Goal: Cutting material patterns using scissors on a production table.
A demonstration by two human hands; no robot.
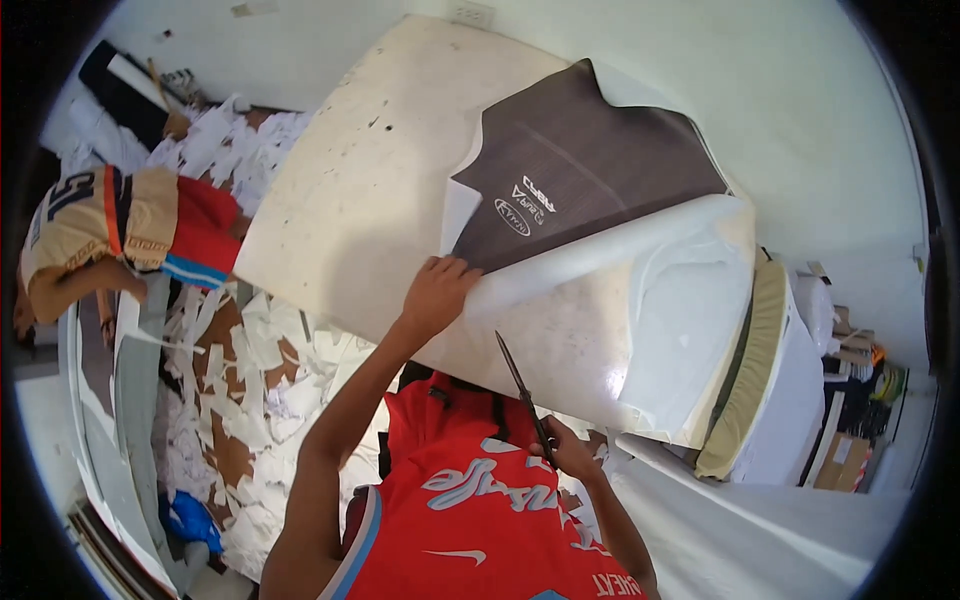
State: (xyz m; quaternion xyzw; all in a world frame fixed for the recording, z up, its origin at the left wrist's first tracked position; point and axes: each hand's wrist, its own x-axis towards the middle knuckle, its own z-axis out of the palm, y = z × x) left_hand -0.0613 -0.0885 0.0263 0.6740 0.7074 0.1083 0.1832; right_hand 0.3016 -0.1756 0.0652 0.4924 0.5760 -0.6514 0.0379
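A dark grey-brown, jersey-shaped printed panel (pixel 590 150) with white markings lies on the pale table. White backing shows round its edges, and along its near side runs a rolled length of white sheet (pixel 610 248). My left hand (pixel 438 293) has its fingers closed at the left end of that roll, by the panel's near corner. Close to my body, below the table's front edge, my right hand (pixel 567 447) grips long, dark, pointed scissors (pixel 518 385). Their blades look closed and point up and away to the left. The handles are partly hidden by my fingers.
The worn table (pixel 350 190) stands against the wall. Translucent white sheeting (pixel 680 320) lies at its right. Cut paper scraps (pixel 255 350) litter the left floor. Another person (pixel 120 225) bends at far left. A yellowish padded edge (pixel 745 370) and boxes (pixel 843 460) stand to the right.
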